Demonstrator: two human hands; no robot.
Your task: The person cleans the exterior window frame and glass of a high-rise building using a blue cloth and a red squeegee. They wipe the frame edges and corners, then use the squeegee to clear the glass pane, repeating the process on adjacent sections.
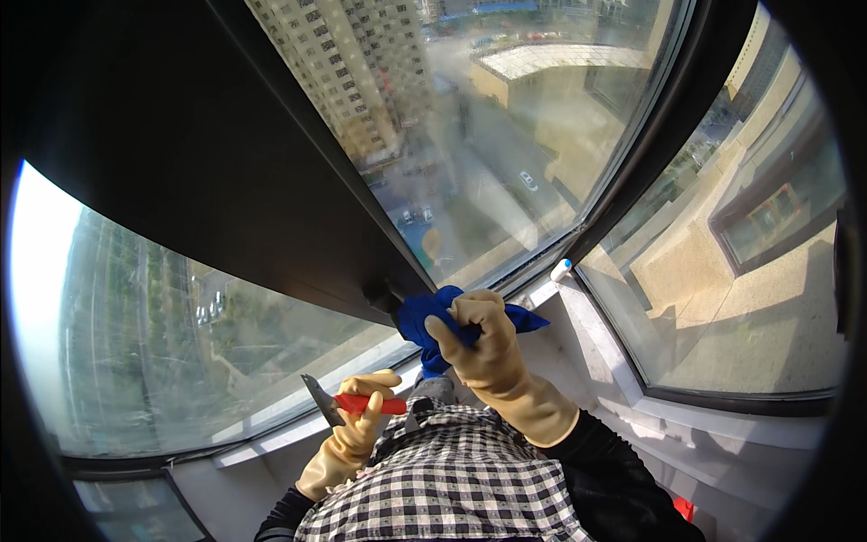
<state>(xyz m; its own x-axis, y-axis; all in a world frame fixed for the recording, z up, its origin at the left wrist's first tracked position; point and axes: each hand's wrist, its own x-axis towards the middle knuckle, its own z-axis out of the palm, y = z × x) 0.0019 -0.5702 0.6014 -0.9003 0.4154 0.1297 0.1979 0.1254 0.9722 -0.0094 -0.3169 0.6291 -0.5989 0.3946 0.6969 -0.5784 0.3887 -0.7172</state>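
My left hand (355, 420), in a tan rubber glove, is closed around the red handle (369, 404) of a scraper whose grey metal blade (320, 400) points up and to the left. A bunched blue cloth (433, 322) is gripped in my right hand (484, 339), which wears the same kind of glove. The cloth lies against the lower part of a wide dark window post (339, 251), by a dark fitting (383, 298). One pointed end of the cloth sticks out to the right of the hand, and another part hangs below.
Glass panes in dark frames stand ahead, left and right, with buildings and a road far below. A small white bottle with a blue top (561, 270) stands on the pale sill (596, 325) at the corner. Something red (684, 508) shows at the lower right.
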